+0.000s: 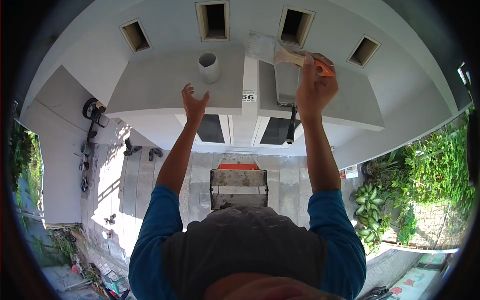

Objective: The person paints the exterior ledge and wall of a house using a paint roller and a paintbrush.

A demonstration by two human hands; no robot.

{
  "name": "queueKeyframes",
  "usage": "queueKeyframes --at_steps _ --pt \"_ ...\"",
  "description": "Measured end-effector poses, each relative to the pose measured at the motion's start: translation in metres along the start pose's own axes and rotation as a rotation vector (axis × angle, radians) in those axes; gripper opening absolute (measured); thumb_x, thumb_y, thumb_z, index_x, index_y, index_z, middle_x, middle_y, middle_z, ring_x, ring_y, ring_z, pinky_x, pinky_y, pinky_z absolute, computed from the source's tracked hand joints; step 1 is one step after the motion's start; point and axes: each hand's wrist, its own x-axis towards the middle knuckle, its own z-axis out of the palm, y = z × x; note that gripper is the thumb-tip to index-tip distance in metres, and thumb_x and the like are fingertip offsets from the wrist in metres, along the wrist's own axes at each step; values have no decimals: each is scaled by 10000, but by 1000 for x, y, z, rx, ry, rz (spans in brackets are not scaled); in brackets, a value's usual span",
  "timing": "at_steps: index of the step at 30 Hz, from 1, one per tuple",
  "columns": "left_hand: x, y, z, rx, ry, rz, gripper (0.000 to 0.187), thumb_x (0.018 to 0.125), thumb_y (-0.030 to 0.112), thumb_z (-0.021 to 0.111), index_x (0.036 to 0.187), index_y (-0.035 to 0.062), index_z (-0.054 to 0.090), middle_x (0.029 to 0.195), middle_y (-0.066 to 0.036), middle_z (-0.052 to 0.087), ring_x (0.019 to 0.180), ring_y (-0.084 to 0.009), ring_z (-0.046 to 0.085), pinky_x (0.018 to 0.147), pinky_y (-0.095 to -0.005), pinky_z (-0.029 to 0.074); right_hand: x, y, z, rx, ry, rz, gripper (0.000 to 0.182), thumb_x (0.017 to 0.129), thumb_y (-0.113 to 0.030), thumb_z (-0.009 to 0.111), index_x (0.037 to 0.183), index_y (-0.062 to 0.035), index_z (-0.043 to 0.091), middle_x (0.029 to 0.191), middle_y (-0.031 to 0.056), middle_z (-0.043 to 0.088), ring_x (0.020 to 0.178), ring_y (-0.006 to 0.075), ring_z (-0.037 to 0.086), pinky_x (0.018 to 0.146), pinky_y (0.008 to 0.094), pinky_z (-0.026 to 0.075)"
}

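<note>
My right hand (317,87) is closed around the handle of a wide paintbrush (292,57), gripping it near its orange end. The brush's whitish bristles point left, close to the wall below the square openings. My left hand (194,104) is raised at the front edge of the left grey ledge (150,90), with fingers apart and nothing in them. Just beyond it stands a white, paint-smeared cup (209,68), not touched by the hand. Under the brush, a pale paint tray (287,85) rests on the right ledge, and a black handle (291,127) sticks out over the edge there.
A stepladder (239,187) with paint-stained steps is below me. Several square openings, such as this one (213,21), line the wall above the ledges. Shoes (131,147) lie on the paved ground far below. Green plants (367,205) grow at the right.
</note>
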Motion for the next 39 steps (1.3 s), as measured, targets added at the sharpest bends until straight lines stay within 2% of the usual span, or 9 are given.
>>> queueKeyframes --at_steps 4,7,12,18,20,23,30,33,39 --pt "50 -14 19 93 -121 27 1206 636 326 917 1525 0 169 1509 -241 371 1365 -390 415 1103 -438 394 -16 43 -56 20 186 314 131 981 -75 593 1051 35 607 934 87 618 842 151 671 780 317 637" --pt "85 -26 41 74 -245 39 1275 614 326 930 1541 2 117 1546 -257 318 1407 -405 369 1134 -449 368 -5 67 -86 28 307 424 152 990 -103 585 1057 32 604 952 105 625 855 182 694 761 320 646" --pt "106 -8 56 -135 -326 28 1087 630 287 916 1463 -2 281 1380 -254 530 1267 -385 546 1043 -438 461 31 105 -97 -74 291 487 197 993 -156 587 1049 31 615 936 115 651 788 188 711 737 305 643" --pt "131 -25 87 -85 -170 54 938 662 260 897 1385 -20 368 1270 -231 602 1177 -376 606 987 -435 494 86 190 -69 -722 -295 257 283 973 -237 599 1028 32 667 810 117 714 729 177 729 659 293 593" --pt "139 -23 93 -84 -95 37 942 663 259 898 1389 -19 365 1257 -230 605 1161 -373 611 982 -437 495 91 228 -47 -734 -387 267 294 939 -271 626 936 22 651 775 164 692 761 303 723 710 395 566" --pt "151 -28 104 -70 -86 2 959 657 267 906 1390 -20 359 1281 -234 587 1182 -366 599 995 -435 486 93 279 -28 -885 -522 210 292 940 -288 613 943 2 649 815 169 700 806 354 707 765 429 560" --pt "152 -32 107 -95 -106 11 1068 643 311 916 1442 -33 297 1365 -255 523 1284 -380 520 1058 -439 436 94 319 -8 -941 -597 244 330 949 -316 572 944 6 648 762 144 696 699 281 708 719 394 553" --pt "132 -26 105 116 -44 8 1050 680 310 886 1469 -25 279 1386 -268 504 1345 -392 454 1095 -453 395 93 320 -10 -947 -631 295 286 941 -312 597 955 -32 652 842 152 701 854 370 694 795 451 552" --pt "43 19 62 -15 -81 343 601 818 171 730 1349 13 498 1334 -205 570 1278 -360 516 1052 -444 421 97 321 -18 -912 -586 317 304 929 -316 595 962 -20 660 831 148 709 821 341 705 792 439 552"
